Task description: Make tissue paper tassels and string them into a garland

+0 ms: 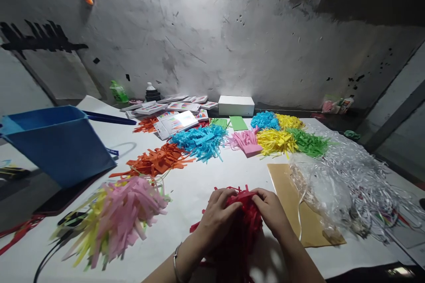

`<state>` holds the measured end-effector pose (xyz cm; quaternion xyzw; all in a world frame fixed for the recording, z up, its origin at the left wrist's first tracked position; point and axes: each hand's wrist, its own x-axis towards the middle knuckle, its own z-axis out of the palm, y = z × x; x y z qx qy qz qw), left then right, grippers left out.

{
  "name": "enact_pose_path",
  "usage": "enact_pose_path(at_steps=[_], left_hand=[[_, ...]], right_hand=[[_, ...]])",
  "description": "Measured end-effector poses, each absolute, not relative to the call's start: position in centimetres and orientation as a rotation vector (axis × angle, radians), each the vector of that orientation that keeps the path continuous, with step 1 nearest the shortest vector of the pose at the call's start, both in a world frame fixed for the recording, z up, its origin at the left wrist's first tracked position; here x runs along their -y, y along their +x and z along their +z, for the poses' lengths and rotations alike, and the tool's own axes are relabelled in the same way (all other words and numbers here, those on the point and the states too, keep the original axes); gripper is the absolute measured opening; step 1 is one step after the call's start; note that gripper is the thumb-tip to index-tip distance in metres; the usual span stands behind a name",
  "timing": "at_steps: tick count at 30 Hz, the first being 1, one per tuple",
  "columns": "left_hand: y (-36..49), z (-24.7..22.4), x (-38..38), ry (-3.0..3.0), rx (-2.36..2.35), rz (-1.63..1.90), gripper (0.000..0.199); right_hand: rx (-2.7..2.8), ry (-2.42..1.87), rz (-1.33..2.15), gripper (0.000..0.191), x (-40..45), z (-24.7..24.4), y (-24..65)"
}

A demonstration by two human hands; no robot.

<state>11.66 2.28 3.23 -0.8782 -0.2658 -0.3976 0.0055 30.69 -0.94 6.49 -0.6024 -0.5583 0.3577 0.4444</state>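
A bunch of red paper fringe is held low in the middle of the head view, its strips hanging down toward me. My left hand is closed on its left side, the fingers bent over the top. On the other side my right hand pinches the top edge between thumb and fingers. Left of my hands lies a pile of pink fringe over yellow strips. Orange fringe and blue fringe lie farther back.
Pink fringe, yellow fringe and green fringe lie at the back right. Clear plastic strips cover the right side beside brown cardboard. A blue bin stands left; a white box sits by the wall.
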Motion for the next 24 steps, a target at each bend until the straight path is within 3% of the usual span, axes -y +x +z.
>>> enact_pose_path(at_steps=[9,17,21,24], left_hand=[[9.4,6.6,-2.7,-2.865,0.779,-1.362,0.017],[5.2,10.9,-4.3,-3.088,1.059,-2.117,0.003],[3.0,13.0,-6.5,-2.799,1.462,-2.654,0.022],[1.7,14.8,-9.9,-2.415,1.727,-2.860,0.038]], right_hand=[[1.024,-1.421,0.876,0.032,0.7,4.1,33.7],[0.818,-1.388,0.845,0.044,0.6,2.8,37.8],[0.773,-1.450,0.817,0.045,1.5,2.2,40.2],[0.761,-1.503,0.805,0.041,3.0,1.7,42.6]])
